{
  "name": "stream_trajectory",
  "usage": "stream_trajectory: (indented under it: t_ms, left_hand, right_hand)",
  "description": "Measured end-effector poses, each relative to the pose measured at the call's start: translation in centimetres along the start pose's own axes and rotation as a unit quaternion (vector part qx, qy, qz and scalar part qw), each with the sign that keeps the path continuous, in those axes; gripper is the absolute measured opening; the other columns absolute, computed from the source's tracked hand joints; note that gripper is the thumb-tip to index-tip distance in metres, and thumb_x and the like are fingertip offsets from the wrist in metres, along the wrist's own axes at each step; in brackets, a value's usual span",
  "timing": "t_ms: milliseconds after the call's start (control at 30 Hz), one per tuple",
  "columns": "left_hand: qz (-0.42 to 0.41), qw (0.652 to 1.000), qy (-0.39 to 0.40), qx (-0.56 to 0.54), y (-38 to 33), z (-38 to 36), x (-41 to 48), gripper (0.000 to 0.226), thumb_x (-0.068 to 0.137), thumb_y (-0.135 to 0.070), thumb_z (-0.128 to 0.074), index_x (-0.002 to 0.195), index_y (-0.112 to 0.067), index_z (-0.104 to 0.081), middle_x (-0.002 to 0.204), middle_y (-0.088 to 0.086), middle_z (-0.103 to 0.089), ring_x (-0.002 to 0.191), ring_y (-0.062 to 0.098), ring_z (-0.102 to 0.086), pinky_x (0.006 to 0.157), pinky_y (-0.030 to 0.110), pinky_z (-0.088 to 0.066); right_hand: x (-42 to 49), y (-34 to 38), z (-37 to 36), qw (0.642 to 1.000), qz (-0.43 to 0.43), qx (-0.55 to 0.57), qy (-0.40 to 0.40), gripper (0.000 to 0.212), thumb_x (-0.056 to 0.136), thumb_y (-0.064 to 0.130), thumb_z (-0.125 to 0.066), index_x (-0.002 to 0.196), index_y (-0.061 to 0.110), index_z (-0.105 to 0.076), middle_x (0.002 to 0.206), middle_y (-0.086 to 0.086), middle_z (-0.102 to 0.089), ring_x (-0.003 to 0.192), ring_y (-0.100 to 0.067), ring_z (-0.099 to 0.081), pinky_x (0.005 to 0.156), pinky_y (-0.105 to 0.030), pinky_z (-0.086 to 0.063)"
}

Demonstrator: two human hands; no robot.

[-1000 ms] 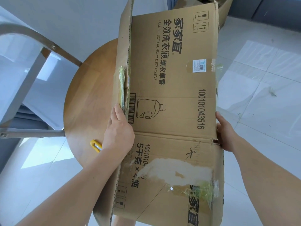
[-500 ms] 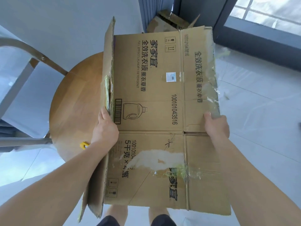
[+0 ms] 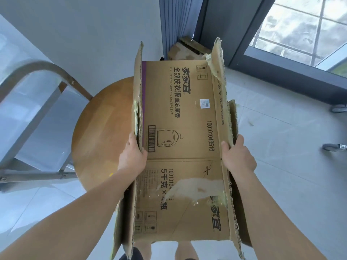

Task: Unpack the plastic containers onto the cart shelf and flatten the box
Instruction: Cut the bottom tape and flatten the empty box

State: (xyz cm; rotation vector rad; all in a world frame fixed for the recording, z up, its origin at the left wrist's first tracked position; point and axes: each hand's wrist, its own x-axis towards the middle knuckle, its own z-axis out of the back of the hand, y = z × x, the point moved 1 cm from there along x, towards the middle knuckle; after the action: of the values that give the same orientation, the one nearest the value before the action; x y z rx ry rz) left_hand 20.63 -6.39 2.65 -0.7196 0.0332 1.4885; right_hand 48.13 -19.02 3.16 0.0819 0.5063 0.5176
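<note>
A brown cardboard laundry-detergent box (image 3: 184, 139), opened out with torn tape on its flaps, is held in the air in front of me, its printed panel facing up. My left hand (image 3: 132, 157) grips the box's left folded side panel, thumb on the inside. My right hand (image 3: 237, 156) grips the right side panel, which is folded upward. Both side panels stand up like walls beside the middle panel. No plastic containers are in view.
A round wooden table (image 3: 101, 132) lies below left of the box, with a small yellow object (image 3: 111, 174) at its near edge. A metal cart frame (image 3: 37, 102) stands at the left. More cardboard (image 3: 185, 50) lies by the curtain. Caster wheels (image 3: 336, 147) show at right.
The right side panel, flat half a second ago, is now folded upward by my right hand. The box has been lifted and the view has tilted up toward the window.
</note>
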Motion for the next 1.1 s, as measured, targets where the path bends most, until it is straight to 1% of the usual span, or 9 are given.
stream_trajectory:
  t_ms: [133, 267, 367, 467, 600, 700, 867, 967, 1100]
  left_hand:
    - [0.002, 1.0, 0.025, 0.003, 0.6, 0.1, 0.4, 0.061, 0.1, -0.03, -0.041, 0.151, -0.027, -0.007, 0.115, 0.015, -0.061, 0.089, 0.036, -0.06, 0.074, 0.042, -0.052]
    - [0.013, 0.999, 0.041, 0.009, 0.5, 0.1, 0.6, 0.062, 0.102, -0.029, -0.033, 0.154, -0.031, 0.001, 0.097, 0.012, -0.063, 0.081, 0.035, -0.061, 0.075, 0.044, -0.055]
    - [0.009, 0.999, 0.044, -0.003, 0.9, 0.5, 0.6, 0.062, 0.101, -0.025, -0.031, 0.154, -0.032, 0.0, 0.086, 0.009, -0.062, 0.077, 0.033, -0.06, 0.073, 0.045, -0.056]
    - [0.014, 0.999, 0.048, -0.006, 1.3, 1.3, 0.7, 0.061, 0.102, -0.024, -0.029, 0.155, -0.031, 0.001, 0.081, 0.005, -0.059, 0.075, 0.03, -0.059, 0.072, 0.043, -0.054]
    - [0.013, 0.999, 0.05, 0.007, 1.2, 1.3, 0.8, 0.061, 0.102, -0.026, -0.029, 0.155, -0.028, 0.002, 0.08, 0.003, -0.06, 0.073, 0.028, -0.059, 0.07, 0.042, -0.053]
    - [0.009, 0.999, 0.047, 0.009, 1.1, 1.1, 0.7, 0.061, 0.102, -0.026, -0.03, 0.155, -0.028, 0.001, 0.077, 0.0, -0.058, 0.069, 0.024, -0.057, 0.068, 0.041, -0.052]
    - [0.014, 0.999, 0.042, 0.009, 1.3, 1.0, 0.8, 0.06, 0.102, -0.026, -0.029, 0.154, -0.03, 0.0, 0.077, 0.002, -0.061, 0.067, 0.024, -0.059, 0.064, 0.04, -0.052]
    - [0.012, 0.999, 0.038, 0.005, 1.3, 0.7, 0.9, 0.06, 0.102, -0.025, -0.03, 0.154, -0.03, 0.0, 0.077, 0.002, -0.062, 0.067, 0.025, -0.061, 0.063, 0.04, -0.054]
    - [0.014, 0.999, 0.04, 0.005, 1.4, 0.5, 1.3, 0.061, 0.102, -0.032, -0.035, 0.152, -0.032, -0.001, 0.081, 0.002, -0.064, 0.068, 0.025, -0.062, 0.064, 0.041, -0.056]
  right_hand:
    - [-0.5, 0.7, -0.7, 0.999, -0.009, -0.009, -0.042, 0.053, 0.104, 0.047, -0.031, 0.145, 0.013, -0.029, 0.115, -0.017, -0.064, 0.098, -0.04, -0.061, 0.071, -0.039, -0.039]
    - [-0.2, 0.0, -0.6, 0.997, 0.005, -0.024, -0.072, 0.04, 0.106, 0.038, -0.034, 0.129, 0.006, -0.044, 0.087, -0.017, -0.061, 0.075, -0.034, -0.053, 0.064, -0.037, -0.04]
    - [0.2, -0.6, -0.3, 0.995, 0.029, -0.046, -0.083, 0.039, 0.106, 0.035, -0.036, 0.119, 0.0, -0.049, 0.078, -0.017, -0.057, 0.069, -0.034, -0.05, 0.06, -0.038, -0.04]
    - [0.4, -0.4, 0.1, 0.991, 0.041, -0.096, -0.078, 0.035, 0.106, 0.029, -0.036, 0.11, -0.003, -0.048, 0.08, -0.021, -0.061, 0.068, -0.034, -0.051, 0.059, -0.038, -0.042]
    - [0.9, 0.8, 0.3, 0.991, -0.016, -0.127, -0.045, 0.022, 0.107, 0.027, -0.032, 0.106, 0.007, -0.041, 0.085, -0.015, -0.06, 0.074, -0.032, -0.052, 0.063, -0.036, -0.038]
    - [1.2, 0.6, 0.7, 0.993, -0.079, -0.081, -0.019, 0.017, 0.104, 0.023, -0.034, 0.116, 0.012, -0.041, 0.087, -0.01, -0.052, 0.079, -0.031, -0.05, 0.067, -0.036, -0.037]
    - [1.6, 0.0, 1.0, 0.99, -0.142, 0.021, -0.019, 0.025, 0.103, 0.021, -0.029, 0.123, 0.011, -0.041, 0.108, -0.016, -0.059, 0.089, -0.034, -0.052, 0.077, -0.039, -0.036]
    - [0.9, -0.1, -0.5, 0.992, -0.096, -0.015, -0.075, 0.027, 0.105, 0.023, -0.029, 0.12, 0.004, -0.041, 0.113, -0.022, -0.061, 0.096, -0.043, -0.06, 0.073, -0.041, -0.036]
    - [0.8, -1.3, -0.3, 0.994, -0.006, -0.067, -0.09, 0.037, 0.104, 0.038, -0.035, 0.105, 0.002, -0.039, 0.094, -0.023, -0.062, 0.075, -0.039, -0.058, 0.062, -0.04, -0.037]
